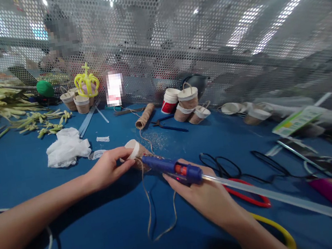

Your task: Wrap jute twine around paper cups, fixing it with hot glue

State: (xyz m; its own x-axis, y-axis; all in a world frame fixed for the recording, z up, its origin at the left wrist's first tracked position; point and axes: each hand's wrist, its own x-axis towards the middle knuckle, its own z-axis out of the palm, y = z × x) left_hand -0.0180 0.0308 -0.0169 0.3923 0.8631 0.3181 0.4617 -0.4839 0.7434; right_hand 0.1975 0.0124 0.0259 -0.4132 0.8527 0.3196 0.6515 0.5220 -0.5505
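Note:
My left hand (110, 167) grips the rim of a small paper cup (132, 146), white inside and wrapped in brown twine, which lies tilted on the blue table. My right hand (202, 189) is closed around a blue hot glue gun (162, 164) with a long clear glue stick (271, 195) sticking out of its back. The gun's nozzle points at the cup's side, close to my left fingertips; whether it touches is hidden. A loose strand of twine (148, 209) hangs from the cup and loops on the table. Behind the cup lies a roll of twine (145, 116).
Twine-wrapped cups (188, 97) stand stacked beside black pliers (170, 126). A crumpled white bag (67, 147) lies to the left. Red-handled (250, 195) and yellow-handled tools (276, 228) and black cords (224, 165) lie right. A perforated metal screen (147, 32) closes the back.

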